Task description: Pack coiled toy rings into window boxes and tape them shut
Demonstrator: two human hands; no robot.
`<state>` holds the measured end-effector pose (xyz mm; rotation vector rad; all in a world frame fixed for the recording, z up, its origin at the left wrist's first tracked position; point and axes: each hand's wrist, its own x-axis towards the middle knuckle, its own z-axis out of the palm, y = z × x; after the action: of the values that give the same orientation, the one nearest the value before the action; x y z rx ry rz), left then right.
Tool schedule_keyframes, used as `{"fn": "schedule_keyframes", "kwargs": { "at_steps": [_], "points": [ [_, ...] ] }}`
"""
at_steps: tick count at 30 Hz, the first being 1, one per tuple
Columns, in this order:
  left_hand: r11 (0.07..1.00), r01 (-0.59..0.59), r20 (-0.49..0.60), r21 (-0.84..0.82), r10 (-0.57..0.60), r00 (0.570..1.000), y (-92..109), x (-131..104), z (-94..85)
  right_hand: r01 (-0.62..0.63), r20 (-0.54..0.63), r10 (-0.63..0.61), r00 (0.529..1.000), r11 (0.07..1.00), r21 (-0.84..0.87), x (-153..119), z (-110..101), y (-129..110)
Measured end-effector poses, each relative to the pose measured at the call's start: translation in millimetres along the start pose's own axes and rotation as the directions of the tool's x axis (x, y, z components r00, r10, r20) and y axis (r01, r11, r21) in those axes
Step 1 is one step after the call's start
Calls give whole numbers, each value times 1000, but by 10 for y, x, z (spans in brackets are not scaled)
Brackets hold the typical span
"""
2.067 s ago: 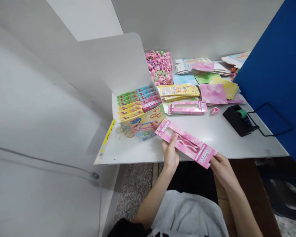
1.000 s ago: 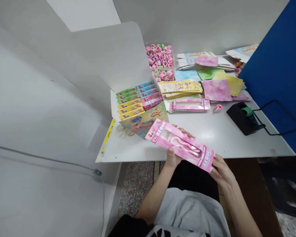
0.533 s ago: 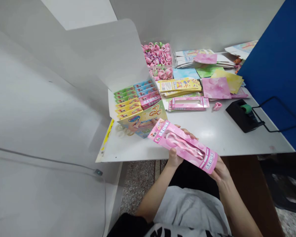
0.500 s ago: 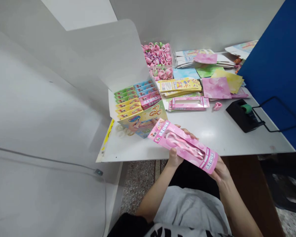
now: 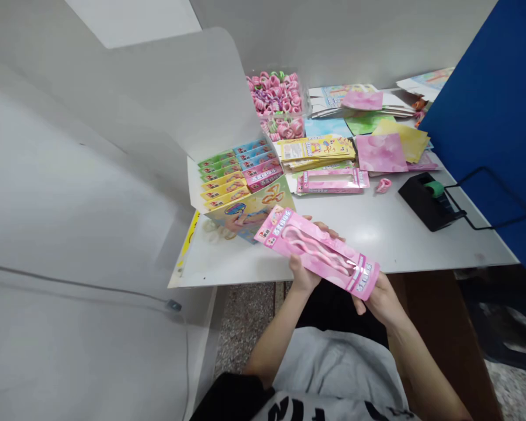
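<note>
A long pink windowed box (image 5: 318,251) is held tilted over the table's front edge, with pink and white twisted pieces showing through its window. My left hand (image 5: 304,272) grips it round the middle, thumb on the near side and fingers on the far side. At the box's right end, my right hand (image 5: 382,298) holds it from beneath, its fingers partly hidden. Beyond the box's left end stands an open display box (image 5: 249,216) filled with green, blue, yellow and pink packages.
A clear bin of pink rings (image 5: 276,96) stands at the back. Yellow flat boxes (image 5: 315,151), a pink empty-windowed box (image 5: 333,180), pink sheets (image 5: 381,153), a pink ring (image 5: 383,185) and a black tape dispenser (image 5: 429,202) lie to the right. A blue partition (image 5: 491,117) borders the right side.
The pink box and both my hands have shifted slightly left and up in the view. A finger of my right hand now shows below the box. The view has shifted a little.
</note>
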<state>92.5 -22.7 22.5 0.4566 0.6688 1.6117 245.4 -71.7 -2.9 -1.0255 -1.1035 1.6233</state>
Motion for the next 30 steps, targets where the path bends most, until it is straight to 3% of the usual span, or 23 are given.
{"fn": "schedule_keyframes", "kwargs": {
  "at_steps": [3,8,13,21,24,26,29,30],
  "points": [
    [989,-93,13,-118,95,995,77,6,55,-3,-189,-6,982,999,-44,-55,91,-115],
    [990,-80,-5,-115,80,997,88,-26,112,-15,-248,-15,969,993,-121,-124,109,-209],
    [995,-47,-62,-91,41,997,35,-49,144,66,-369,-155,916,968,-242,-107,166,-247],
    [998,-29,-42,61,31,999,-30,-103,153,260,-299,-444,845,829,-495,-77,170,-172],
    [996,-14,-65,91,20,998,-38,-98,166,294,-276,-495,824,791,-537,-82,146,-158],
    [997,-17,-62,78,22,998,-39,-98,179,306,-274,-547,791,741,-597,-111,124,-159],
    [1000,-6,10,-18,6,1000,-53,-150,217,251,-330,-655,680,631,-734,-236,4,-138],
    [999,17,48,-50,-14,999,-62,-185,234,229,-353,-660,663,628,-744,-305,-75,-125]
  ]
}}
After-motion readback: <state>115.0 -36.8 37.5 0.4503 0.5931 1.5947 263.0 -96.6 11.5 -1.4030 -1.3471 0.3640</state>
